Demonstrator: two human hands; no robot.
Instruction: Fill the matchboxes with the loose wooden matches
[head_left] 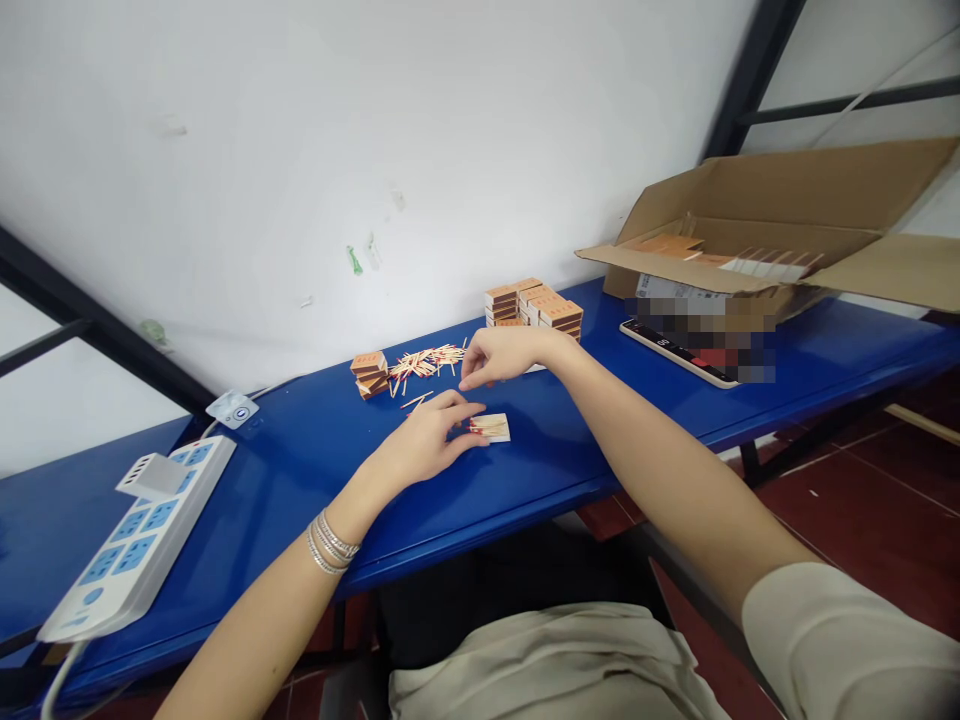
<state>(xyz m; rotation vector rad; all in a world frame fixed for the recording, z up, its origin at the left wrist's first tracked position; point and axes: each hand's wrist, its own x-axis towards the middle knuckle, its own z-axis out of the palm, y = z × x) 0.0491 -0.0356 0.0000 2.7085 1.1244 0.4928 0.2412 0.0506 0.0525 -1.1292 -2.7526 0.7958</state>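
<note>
We see the tray (505,437) on the table (315,440), with matches (491,427) lying in it; the left hand (436,436) grips its left end between thumb and fingers. A tilt or hard squeeze there could, we judge, spill or skew them. The tray's long axis runs roughly left to right, red heads toward the left hand. Beyond, the right hand (501,354) hangs near the pile (429,362); whether its bent fingers hold anything we cannot tell.
</note>
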